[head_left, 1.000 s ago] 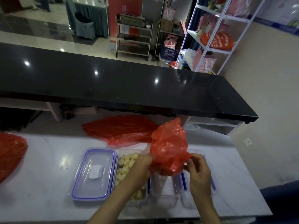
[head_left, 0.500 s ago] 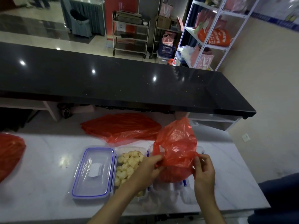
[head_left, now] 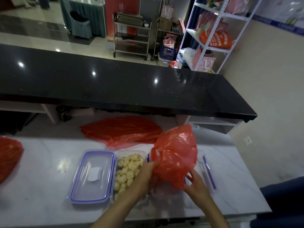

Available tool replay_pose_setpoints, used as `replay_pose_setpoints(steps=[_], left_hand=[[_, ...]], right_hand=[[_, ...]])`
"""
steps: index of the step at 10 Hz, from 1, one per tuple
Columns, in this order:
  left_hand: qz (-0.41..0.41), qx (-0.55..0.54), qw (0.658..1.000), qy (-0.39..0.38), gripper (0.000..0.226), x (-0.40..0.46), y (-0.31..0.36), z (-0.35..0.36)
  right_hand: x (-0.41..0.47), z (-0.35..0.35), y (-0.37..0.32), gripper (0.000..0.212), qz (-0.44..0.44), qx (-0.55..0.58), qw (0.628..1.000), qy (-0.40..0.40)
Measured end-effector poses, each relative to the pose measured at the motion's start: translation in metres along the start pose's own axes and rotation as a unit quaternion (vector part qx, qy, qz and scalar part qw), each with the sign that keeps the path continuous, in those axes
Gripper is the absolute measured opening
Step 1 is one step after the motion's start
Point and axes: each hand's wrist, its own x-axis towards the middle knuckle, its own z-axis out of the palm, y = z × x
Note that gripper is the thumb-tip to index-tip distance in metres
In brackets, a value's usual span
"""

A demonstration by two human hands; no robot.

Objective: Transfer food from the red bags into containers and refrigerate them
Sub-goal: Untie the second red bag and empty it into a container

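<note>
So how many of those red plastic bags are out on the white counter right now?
3. One red bag is held in both hands over the containers, one flat bag lies behind the containers, and one bag sits at the far left, partly cut off by the frame edge.

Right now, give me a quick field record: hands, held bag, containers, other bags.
left hand: grips the held red bag at its lower left
right hand: pinches the bag's lower edge
held bag position: over the right container
middle container: open, holds pale food pieces
lid: flat, left of middle container
other bags: flat red bag behind; another far left
</note>
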Motion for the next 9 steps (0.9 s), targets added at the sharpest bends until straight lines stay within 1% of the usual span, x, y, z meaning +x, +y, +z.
replay_pose_setpoints(steps=[1,2,3,4,5,6,7,8,9], left_hand=[[0.049,0.130,0.990,0.011,0.027,-0.005,0.005,-0.006],[0.049,0.009,0.997,0.057,0.029,0.002,0.002,-0.010],[0.056,0.048,0.996,0.059,0.044,0.012,-0.004,-0.018],[0.012,0.048,0.999,0.013,0.030,0.009,-0.007,-0.022],[-0.009,0.069,0.997,0.028,0.032,0.007,-0.010,-0.022],[0.022,0.031,0.998,0.050,0.050,0.006,0.002,-0.022],[0.036,-0.016,0.996,0.082,0.034,0.007,0.010,-0.023],[0.010,-0.047,0.993,0.105,0.039,0.011,0.013,-0.023],[-0.010,-0.089,0.989,0.120,0.030,0.014,0.015,-0.021]], right_hand=[[-0.001,0.004,0.013,0.021,-0.012,-0.088,0.994,0.065],[0.000,0.009,-0.010,0.019,-0.028,0.016,0.989,0.142],[0.005,0.009,-0.031,0.012,-0.052,0.108,0.978,0.168],[0.005,0.008,-0.044,0.008,-0.080,0.140,0.966,0.201],[0.002,0.008,-0.049,0.009,-0.089,0.143,0.963,0.209],[0.007,0.005,-0.047,0.020,-0.102,0.142,0.956,0.236],[0.005,0.004,-0.049,0.024,-0.125,0.134,0.957,0.226],[0.008,0.003,-0.049,0.039,-0.128,0.092,0.968,0.195],[0.022,0.006,-0.031,0.036,-0.139,-0.039,0.975,0.172]])
